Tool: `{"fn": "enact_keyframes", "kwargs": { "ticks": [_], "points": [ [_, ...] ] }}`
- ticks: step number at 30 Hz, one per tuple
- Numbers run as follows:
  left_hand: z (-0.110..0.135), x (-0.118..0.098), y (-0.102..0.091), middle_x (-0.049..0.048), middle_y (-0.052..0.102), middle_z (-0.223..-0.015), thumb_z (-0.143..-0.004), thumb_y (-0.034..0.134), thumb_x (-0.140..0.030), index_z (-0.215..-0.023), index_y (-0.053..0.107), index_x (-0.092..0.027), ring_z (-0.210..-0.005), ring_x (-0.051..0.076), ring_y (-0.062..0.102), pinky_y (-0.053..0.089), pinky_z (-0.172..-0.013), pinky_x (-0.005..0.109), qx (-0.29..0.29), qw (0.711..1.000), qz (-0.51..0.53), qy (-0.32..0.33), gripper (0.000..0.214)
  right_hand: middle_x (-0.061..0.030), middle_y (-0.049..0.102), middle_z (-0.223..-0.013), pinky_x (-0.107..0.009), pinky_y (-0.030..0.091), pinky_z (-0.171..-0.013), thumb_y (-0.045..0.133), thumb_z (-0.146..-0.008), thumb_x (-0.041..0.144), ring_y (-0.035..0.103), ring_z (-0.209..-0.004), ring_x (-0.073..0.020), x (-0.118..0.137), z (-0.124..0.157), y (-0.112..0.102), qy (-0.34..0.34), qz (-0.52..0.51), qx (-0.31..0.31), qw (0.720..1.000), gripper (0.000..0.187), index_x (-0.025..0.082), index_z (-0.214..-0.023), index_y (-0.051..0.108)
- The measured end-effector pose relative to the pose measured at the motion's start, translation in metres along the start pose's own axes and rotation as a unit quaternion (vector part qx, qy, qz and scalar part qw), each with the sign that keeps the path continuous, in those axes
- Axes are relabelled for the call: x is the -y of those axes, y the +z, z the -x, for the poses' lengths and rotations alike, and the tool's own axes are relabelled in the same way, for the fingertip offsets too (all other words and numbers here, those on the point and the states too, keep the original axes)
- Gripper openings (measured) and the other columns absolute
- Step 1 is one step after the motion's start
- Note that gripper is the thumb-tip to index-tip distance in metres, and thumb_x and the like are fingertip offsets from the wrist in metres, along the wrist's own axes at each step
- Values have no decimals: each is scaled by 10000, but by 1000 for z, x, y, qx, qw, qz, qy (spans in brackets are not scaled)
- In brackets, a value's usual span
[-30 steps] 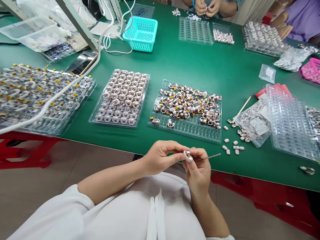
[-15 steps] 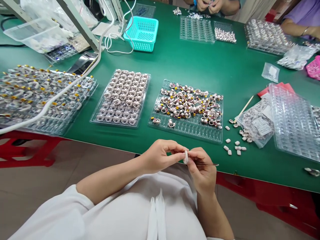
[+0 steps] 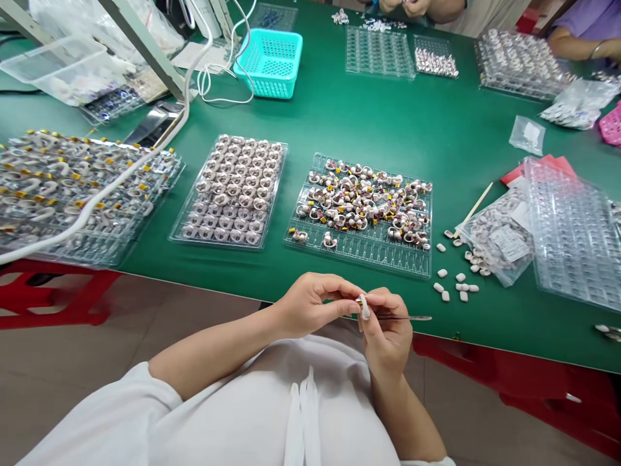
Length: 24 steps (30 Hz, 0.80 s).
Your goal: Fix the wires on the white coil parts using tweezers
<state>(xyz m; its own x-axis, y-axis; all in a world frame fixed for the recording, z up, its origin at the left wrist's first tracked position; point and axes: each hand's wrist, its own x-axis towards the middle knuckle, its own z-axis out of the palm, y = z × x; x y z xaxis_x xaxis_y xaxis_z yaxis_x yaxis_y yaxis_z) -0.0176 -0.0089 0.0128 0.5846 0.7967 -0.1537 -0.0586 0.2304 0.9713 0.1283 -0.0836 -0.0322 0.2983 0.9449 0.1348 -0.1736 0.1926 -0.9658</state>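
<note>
In front of my body, just off the table's edge, both hands meet at a small white curved part (image 3: 364,308) with a bit of yellow at its left side. My left hand (image 3: 310,303) pinches it from the left between thumb and fingertips. From the other side, my right hand (image 3: 389,331) grips it with thumb and forefinger. A thin metal tool (image 3: 417,318) also sits in the right hand and sticks out to the right; its working end is hidden. Beyond the hands lies a clear tray (image 3: 373,254) heaped with similar white parts with yellow tabs.
Left of it stand a tray of round beige parts (image 3: 228,194) and stacked trays of white parts (image 3: 72,188), crossed by a white cable (image 3: 104,191). Small white caps (image 3: 460,287), a bag (image 3: 499,239) and empty-celled trays (image 3: 572,239) lie right. A turquoise basket (image 3: 269,65) stands behind.
The white part has turned between my fingers, so yellow now shows at its left. My right hand has shifted slightly left, and the metal tool lies more level and shows more of its length.
</note>
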Motion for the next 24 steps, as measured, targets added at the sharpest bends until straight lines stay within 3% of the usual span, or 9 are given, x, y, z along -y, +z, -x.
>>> {"fn": "enact_keyframes", "kwargs": {
  "ticks": [3, 5, 8, 11, 19, 24],
  "points": [
    [-1, -1, 5, 76, 777, -819, -781, 782, -221, -902, 783, -110, -728, 148, 696, 567, -701, 243, -23, 996, 70, -45, 165, -9, 618, -870, -234, 469, -527, 637, -915, 167, 596, -679, -123, 0, -1, -2, -40, 65, -6, 997, 176, 276, -1049, 666],
    [-2, -3, 7, 68, 770, -788, -762, 805, -255, -878, 779, -108, -699, 141, 679, 559, -678, 243, -42, 991, 106, -77, 189, -24, 651, -893, -259, 509, -564, 636, -905, 123, 634, -743, -148, 2, -3, -4, -105, 142, -4, 984, 260, 292, -1096, 685],
    [-3, -5, 8, 71, 771, -787, -731, 831, -290, -843, 778, -107, -655, 129, 650, 549, -638, 241, -63, 985, 119, -105, 221, -33, 684, -918, -275, 537, -571, 652, -883, 71, 656, -737, -154, 4, -5, -10, -202, 256, 9, 945, 425, 338, -1213, 677],
    [-5, -6, 8, 64, 767, -766, -713, 844, -301, -815, 774, -109, -623, 118, 632, 548, -618, 235, -72, 983, 130, -108, 229, -28, 685, -869, -280, 536, -539, 674, -884, 101, 651, -672, -152, 2, -7, -16, -258, 327, 19, 909, 492, 367, -1296, 641],
    [-2, -3, 8, 46, 759, -736, -722, 848, -329, -850, 781, -113, -654, 133, 669, 588, -687, 259, -64, 984, 127, -105, 260, -33, 699, -831, -301, 529, -503, 709, -836, 55, 632, -606, -154, -7, -9, -19, -336, 334, 27, 880, 617, 316, -1382, 589],
    [0, 1, 7, 78, 786, -817, -760, 824, -362, -917, 785, -110, -710, 157, 706, 610, -717, 265, -61, 992, 76, -83, 300, -20, 705, -780, -294, 538, -456, 711, -842, 70, 647, -570, -159, -4, -13, -16, -385, 342, 5, 857, 542, 309, -1321, 628]
  ]
}}
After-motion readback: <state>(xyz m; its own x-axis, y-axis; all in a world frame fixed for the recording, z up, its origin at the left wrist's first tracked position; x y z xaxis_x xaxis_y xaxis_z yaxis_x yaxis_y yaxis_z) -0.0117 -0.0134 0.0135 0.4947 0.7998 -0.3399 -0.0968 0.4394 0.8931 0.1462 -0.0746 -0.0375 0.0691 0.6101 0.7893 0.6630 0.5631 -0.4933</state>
